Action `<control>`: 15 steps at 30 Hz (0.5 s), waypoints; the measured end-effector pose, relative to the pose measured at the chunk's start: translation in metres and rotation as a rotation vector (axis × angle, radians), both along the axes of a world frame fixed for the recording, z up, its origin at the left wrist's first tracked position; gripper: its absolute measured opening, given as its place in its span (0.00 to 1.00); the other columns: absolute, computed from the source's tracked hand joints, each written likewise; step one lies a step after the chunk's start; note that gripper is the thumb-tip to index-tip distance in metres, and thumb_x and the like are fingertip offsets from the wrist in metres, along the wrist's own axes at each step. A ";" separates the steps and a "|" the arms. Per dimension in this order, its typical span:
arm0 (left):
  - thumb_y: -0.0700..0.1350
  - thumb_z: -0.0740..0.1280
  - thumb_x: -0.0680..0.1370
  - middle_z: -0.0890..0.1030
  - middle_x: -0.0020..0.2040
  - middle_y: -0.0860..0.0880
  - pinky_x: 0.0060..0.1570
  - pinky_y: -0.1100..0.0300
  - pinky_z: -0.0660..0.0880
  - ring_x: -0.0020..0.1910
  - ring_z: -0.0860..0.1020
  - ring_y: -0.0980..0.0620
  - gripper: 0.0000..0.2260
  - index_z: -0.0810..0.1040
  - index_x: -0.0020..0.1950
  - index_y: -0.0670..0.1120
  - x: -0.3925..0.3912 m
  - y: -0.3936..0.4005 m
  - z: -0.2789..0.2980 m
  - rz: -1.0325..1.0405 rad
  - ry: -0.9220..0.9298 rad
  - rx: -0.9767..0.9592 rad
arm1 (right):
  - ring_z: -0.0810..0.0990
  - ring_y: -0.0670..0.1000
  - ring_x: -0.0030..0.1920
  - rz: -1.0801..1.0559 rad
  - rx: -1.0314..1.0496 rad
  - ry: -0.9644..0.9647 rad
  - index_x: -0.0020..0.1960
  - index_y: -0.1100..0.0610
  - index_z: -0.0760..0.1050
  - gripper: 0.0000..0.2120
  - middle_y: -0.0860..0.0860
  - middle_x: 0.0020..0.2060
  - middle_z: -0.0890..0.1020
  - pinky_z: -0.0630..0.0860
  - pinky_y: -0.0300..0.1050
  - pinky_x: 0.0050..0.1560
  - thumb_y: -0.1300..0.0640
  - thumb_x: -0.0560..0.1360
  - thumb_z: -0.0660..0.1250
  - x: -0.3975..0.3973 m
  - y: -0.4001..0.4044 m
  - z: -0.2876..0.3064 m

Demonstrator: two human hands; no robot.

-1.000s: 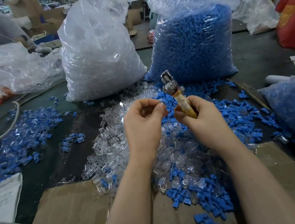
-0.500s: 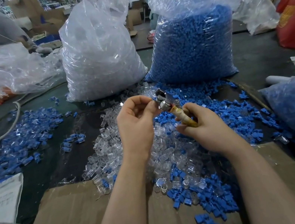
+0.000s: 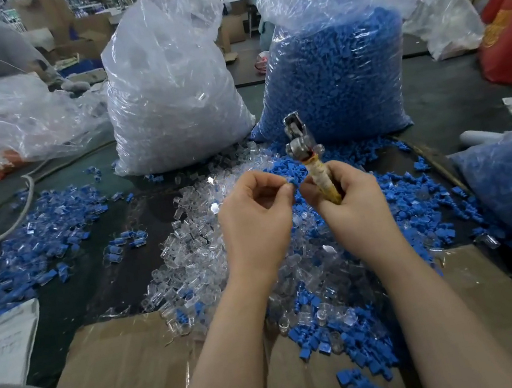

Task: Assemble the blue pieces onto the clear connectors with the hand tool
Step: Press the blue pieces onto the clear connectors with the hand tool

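The right hand (image 3: 351,207) is wrapped around the taped handle of the hand tool (image 3: 308,157), held above the loose pile of clear connectors (image 3: 191,260) on the worktop (image 3: 70,295). The tool's long axis runs up and away from the person, leaning slightly left, with its metal head on top and the handle end buried in the fist. The left hand (image 3: 257,219) is curled, pinching a small blue piece (image 3: 291,182) between thumb and forefinger just beside the tool handle. Loose blue pieces (image 3: 421,205) lie scattered to the right, before a bag of blue pieces (image 3: 336,77) and a bag of clear connectors (image 3: 173,99).
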State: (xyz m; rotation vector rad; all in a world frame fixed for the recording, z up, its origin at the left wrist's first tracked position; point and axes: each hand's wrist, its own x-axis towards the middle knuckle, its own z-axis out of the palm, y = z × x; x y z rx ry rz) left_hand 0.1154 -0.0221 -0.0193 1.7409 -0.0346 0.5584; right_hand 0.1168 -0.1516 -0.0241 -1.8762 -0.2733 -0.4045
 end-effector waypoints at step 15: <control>0.36 0.73 0.74 0.83 0.36 0.55 0.41 0.64 0.80 0.39 0.83 0.57 0.13 0.78 0.39 0.54 0.000 -0.001 -0.003 -0.031 -0.021 0.019 | 0.68 0.40 0.26 -0.004 -0.009 -0.007 0.36 0.46 0.69 0.16 0.37 0.25 0.73 0.63 0.31 0.27 0.60 0.77 0.69 0.000 0.003 0.001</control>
